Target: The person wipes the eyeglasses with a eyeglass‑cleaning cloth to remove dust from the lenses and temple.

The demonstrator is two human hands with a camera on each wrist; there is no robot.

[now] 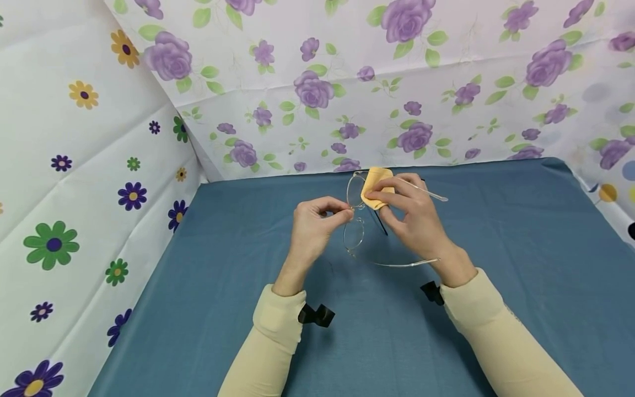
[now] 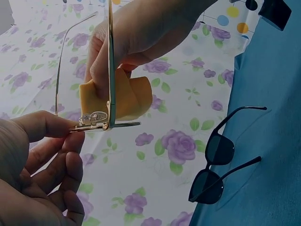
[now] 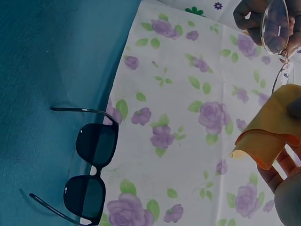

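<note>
Thin gold-rimmed eyeglasses (image 1: pixel 354 234) are held up on end above the table, temples unfolded toward the right. My left hand (image 1: pixel 316 223) pinches them near the bridge between thumb and index finger. My right hand (image 1: pixel 414 212) grips a folded yellow cloth (image 1: pixel 376 184) at the upper lens; in the left wrist view the cloth (image 2: pixel 134 96) shows on both sides of the frame. Beyond the hands, black sunglasses (image 2: pixel 219 149) lie with their temples open; the right wrist view shows the sunglasses (image 3: pixel 96 146) fully, while the head view mostly hides them.
A blue cloth (image 1: pixel 238 275) covers the table. At its back edge rises a white sheet with purple roses (image 1: pixel 312 91), and another floral sheet (image 1: pixel 52 245) stands along the left. Black straps (image 1: pixel 316 316) show at the wrists.
</note>
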